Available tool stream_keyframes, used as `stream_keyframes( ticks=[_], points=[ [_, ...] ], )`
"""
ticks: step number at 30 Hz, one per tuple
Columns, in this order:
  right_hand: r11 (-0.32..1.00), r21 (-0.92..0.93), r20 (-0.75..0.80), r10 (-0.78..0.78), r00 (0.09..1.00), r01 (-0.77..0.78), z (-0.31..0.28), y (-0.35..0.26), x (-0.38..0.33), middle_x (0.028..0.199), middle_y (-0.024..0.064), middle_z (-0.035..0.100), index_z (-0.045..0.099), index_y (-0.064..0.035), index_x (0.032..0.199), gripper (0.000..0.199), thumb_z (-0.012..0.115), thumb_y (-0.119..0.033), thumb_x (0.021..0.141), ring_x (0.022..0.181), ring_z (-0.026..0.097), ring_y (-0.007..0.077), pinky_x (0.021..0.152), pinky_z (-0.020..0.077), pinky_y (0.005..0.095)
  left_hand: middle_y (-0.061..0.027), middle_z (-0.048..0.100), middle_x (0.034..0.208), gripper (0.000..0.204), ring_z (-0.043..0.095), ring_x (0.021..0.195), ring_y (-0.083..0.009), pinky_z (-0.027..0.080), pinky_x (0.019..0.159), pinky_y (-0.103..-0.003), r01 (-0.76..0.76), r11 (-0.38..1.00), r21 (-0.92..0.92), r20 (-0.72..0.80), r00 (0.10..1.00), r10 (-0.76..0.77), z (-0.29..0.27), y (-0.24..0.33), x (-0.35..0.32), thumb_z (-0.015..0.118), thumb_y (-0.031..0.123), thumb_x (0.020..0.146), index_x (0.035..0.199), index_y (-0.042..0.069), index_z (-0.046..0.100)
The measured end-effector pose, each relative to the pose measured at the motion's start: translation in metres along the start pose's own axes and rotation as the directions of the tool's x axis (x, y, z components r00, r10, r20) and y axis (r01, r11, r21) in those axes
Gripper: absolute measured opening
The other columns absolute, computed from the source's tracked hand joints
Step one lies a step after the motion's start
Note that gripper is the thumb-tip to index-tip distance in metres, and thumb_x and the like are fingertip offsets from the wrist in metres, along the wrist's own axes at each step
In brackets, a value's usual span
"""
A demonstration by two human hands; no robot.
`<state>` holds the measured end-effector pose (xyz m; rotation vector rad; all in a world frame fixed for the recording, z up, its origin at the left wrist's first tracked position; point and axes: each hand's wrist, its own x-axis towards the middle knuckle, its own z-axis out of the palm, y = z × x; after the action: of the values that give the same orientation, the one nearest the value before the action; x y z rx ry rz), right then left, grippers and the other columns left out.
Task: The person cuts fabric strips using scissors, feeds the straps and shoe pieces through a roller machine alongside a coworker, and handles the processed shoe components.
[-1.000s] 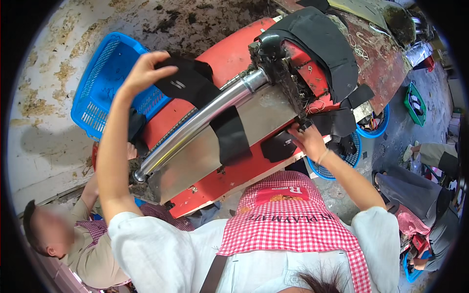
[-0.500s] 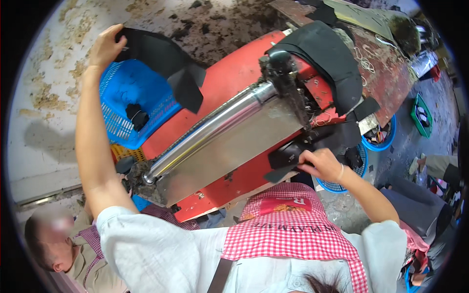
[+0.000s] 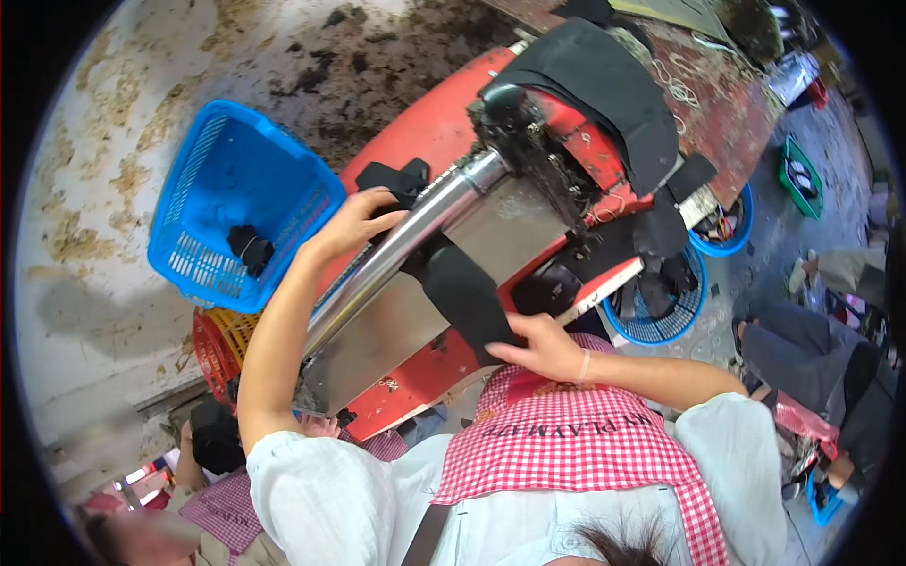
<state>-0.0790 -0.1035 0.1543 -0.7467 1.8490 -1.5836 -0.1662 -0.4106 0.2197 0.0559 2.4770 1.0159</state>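
Note:
A black, soft-looking cut piece of sheet material point(image 3: 462, 288) lies across the metal plate of a red machine. It runs beneath a shiny steel roller point(image 3: 415, 222), and black flaps show beyond the roller. At its near rounded end, my right hand point(image 3: 540, 347) pinches the edge between thumb and fingers. My left hand point(image 3: 354, 224) is at the roller's far side, thumb and fingers closed around the black material there. A stack of similar black pieces point(image 3: 595, 94) drapes over the machine's right end. Another dark piece point(image 3: 547, 288) lies near the right front edge.
A blue basket point(image 3: 179, 274) with a small black bundle stands left of the machine, above a red basket point(image 3: 212, 349). Round blue baskets point(image 3: 700, 307) with scraps sit at the right. A co-worker point(image 3: 222, 514) is close at lower left; another person's legs point(image 3: 802, 358) show right.
My left hand has come from above the blue basket to the roller with the black piece. My right hand has moved left from the front-right pieces onto the near end of that piece.

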Motion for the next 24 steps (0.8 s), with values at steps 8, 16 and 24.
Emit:
stream_keyframes(
  ticks=[8,16,24],
  points=[
    [0.429,-0.860,0.156,-0.295,0.943,0.277,-0.111,0.100,0.019,0.078,0.0075,0.058,0.063,-0.0114,0.090,0.021,0.060,-0.016,0.069,0.078,0.055,0.0242,0.076,0.0414,0.0395,-0.0025,0.048,0.072,0.015,0.045,0.071,-0.0089,0.039,0.062,-0.024,-0.167,0.946,0.277,-0.110,0.973,0.204,-0.102,0.038,-0.002,0.062,0.008,0.076,0.082,-0.001,0.051],
    [0.514,-0.692,0.413,-0.293,0.862,0.507,-0.121,0.093,0.018,0.072,0.0042,0.055,0.054,-0.0087,0.075,0.013,0.059,-0.017,0.066,0.082,0.054,0.0221,0.071,0.0400,0.0360,-0.0105,0.051,0.077,0.019,0.048,0.072,-0.0180,0.040,0.067,-0.027,-0.048,0.743,0.668,-0.248,0.926,0.283,-0.196,0.051,-0.020,0.063,0.009,0.074,0.085,-0.001,0.052],
    [1.000,0.014,0.118,0.019,0.993,-0.021,-0.058,-0.043,0.017,0.083,0.0135,0.063,0.056,0.0010,0.100,0.024,0.058,-0.010,0.078,0.077,0.063,0.0213,0.069,0.0480,0.0295,-0.0157,0.056,0.088,0.020,0.053,0.090,-0.0321,0.044,0.078,-0.037,0.053,0.526,0.849,-0.341,0.815,0.469,-0.198,0.038,-0.013,0.049,-0.001,0.074,0.094,0.003,0.053]
  ],
)
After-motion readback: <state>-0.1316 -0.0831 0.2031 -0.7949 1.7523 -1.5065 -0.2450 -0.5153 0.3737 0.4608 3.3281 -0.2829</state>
